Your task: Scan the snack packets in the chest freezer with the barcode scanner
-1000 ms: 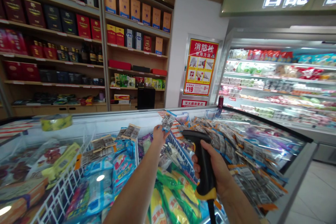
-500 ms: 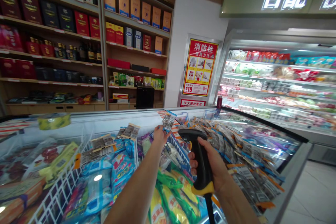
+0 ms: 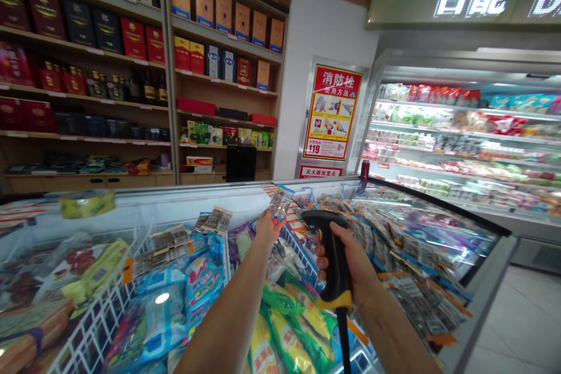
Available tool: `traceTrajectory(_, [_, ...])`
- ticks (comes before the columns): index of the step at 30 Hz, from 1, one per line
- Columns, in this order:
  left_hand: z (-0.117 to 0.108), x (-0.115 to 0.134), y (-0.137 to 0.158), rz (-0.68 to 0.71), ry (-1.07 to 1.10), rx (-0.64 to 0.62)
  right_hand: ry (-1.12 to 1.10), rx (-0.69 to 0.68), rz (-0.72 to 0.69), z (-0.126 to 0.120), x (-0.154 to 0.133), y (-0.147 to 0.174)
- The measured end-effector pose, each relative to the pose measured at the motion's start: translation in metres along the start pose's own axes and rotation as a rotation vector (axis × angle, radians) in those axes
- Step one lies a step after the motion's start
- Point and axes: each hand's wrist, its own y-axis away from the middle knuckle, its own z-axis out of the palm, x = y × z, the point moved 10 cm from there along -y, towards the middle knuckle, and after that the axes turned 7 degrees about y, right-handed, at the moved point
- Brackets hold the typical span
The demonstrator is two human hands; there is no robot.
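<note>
Far left, a roll of yellow tape (image 3: 87, 204) sits at the edge of the freezer (image 3: 175, 201), and below it a white wire basket (image 3: 87, 327) slants past blue packets (image 3: 203, 277). In comes the left arm, and there's the left hand (image 3: 266, 229), grip pinching the lower end of a small packet (image 3: 279, 201), blue strip uppermost, red glow on the fingertips! Green-and-yellow bags (image 3: 291, 324) lie between the forearms. Now the right hand (image 3: 362, 274), grip wrapped round a black-and-yellow scanner (image 3: 335, 263), cable (image 3: 343, 339) hanging down. Further right, heaped strip-topped packets (image 3: 407, 251), then lit chiller shelves (image 3: 464, 140) beyond.
</note>
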Motion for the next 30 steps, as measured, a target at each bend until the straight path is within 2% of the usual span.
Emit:
traceTrajectory(4, [-0.001,-0.008,0.000,-0.067,0.109,0.024,0.012,0.002,0.015,0.001,-0.004,0.002])
traceTrajectory(9, [-0.004,-0.012,0.002,-0.102,0.120,0.078,0.053,-0.004,0.011,0.001,-0.009,0.000])
traceTrajectory(15, [0.007,-0.008,0.010,-0.091,0.130,-0.020,0.079,0.033,0.004,-0.001,-0.013,0.001])
traceTrajectory(23, [0.003,-0.011,0.008,-0.094,0.066,-0.001,0.120,0.047,-0.021,0.004,-0.017,0.004])
traceTrajectory(30, [0.005,-0.013,0.005,-0.060,0.023,-0.037,0.135,0.066,-0.049,0.006,-0.016,0.005])
